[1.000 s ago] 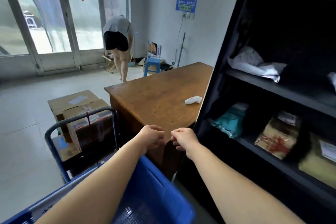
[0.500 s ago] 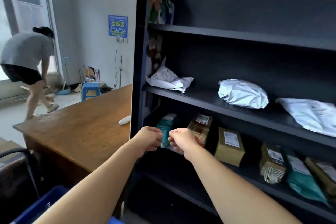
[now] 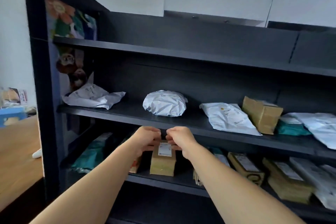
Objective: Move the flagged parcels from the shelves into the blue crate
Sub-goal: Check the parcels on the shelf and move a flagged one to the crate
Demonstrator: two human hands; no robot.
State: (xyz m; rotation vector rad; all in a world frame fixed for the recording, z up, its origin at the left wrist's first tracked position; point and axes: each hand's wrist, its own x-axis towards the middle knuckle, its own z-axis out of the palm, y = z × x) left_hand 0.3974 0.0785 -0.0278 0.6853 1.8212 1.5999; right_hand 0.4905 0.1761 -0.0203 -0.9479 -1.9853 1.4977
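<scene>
Black shelves fill the view. My left hand and my right hand hang side by side with fingers curled, level with the middle shelf's front edge, holding nothing that I can see. Just behind and below them a small brown box with a white label stands on the lower shelf. Whether the fingers touch it is unclear. On the middle shelf lie a flat white mailer, a rounded white parcel, another white mailer and a cardboard box. No flag shows on any parcel. The blue crate is out of view.
The lower shelf also holds a teal bag at the left and several brown boxes at the right. A wooden desk with a small white device butts against the shelf's left side. The top shelf is bare apart from pictures on its left panel.
My view has swung right, from the desk and blue crate to the shelves. Both hands kept their curled, side-by-side pose and now sit in front of the small brown box.
</scene>
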